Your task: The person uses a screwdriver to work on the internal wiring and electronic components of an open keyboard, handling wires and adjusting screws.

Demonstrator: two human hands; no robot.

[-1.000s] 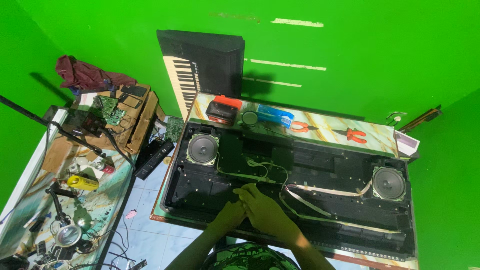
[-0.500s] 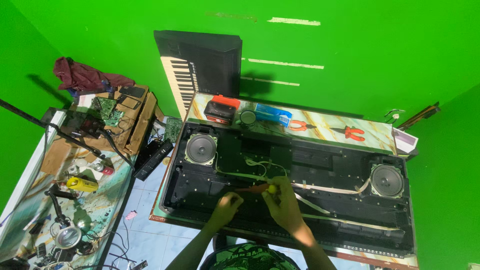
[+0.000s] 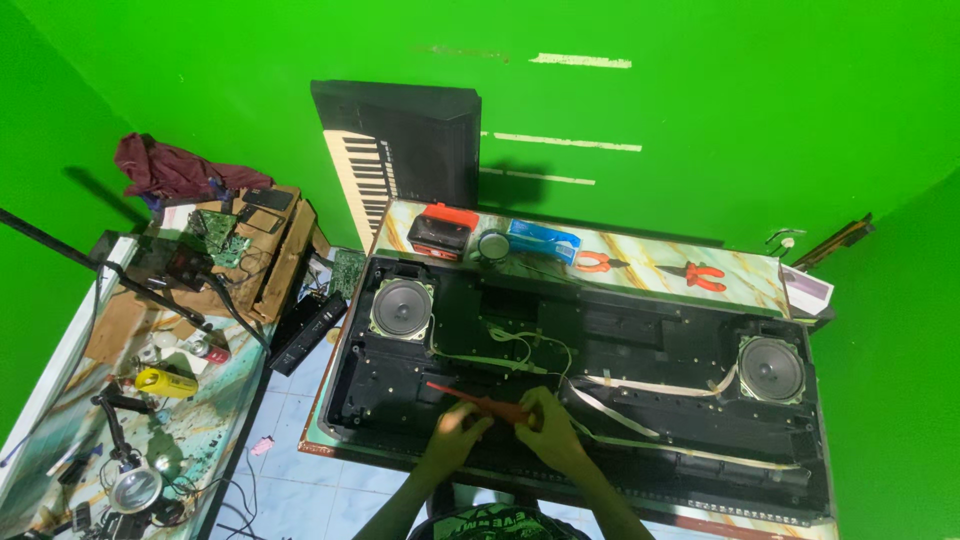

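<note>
I see my two hands low in the view, close together over the front edge of an opened black keyboard shell (image 3: pixel 640 400). My right hand (image 3: pixel 550 432) is curled around the handle of one red-handled screwdriver (image 3: pixel 478 402); my left hand (image 3: pixel 452 438) is loosely cupped just beside it, fingertips at the shaft, though I cannot tell whether they touch it. The screwdriver lies nearly flat, its tip pointing away to the left of my hands, over the shell's inside.

Inside the shell I count two round speakers: one (image 3: pixel 402 308) up and left of my hands, one (image 3: pixel 770 368) well off to the right. Several pale flat ribbon cables (image 3: pixel 640 386) run from just past my right hand toward the right speaker.

Beyond the shell, along the far edge of the patterned table (image 3: pixel 740 285), I count two orange-handled pliers (image 3: pixel 600 263) (image 3: pixel 700 275), one blue packet (image 3: pixel 545 240), one round lens-like object (image 3: pixel 493 244) and one red-and-black box (image 3: pixel 440 230). A second keyboard (image 3: pixel 400 150) leans upright against the green wall (image 3: pixel 700 100) beyond.

Far left of my hands stands a cluttered side bench (image 3: pixel 110 400) with one yellow can (image 3: pixel 165 382) and a dark red cloth (image 3: pixel 165 168).

Half a second ago my hands were further apart, with the screwdriver lying across them; now they have drawn together lower on the shell.
</note>
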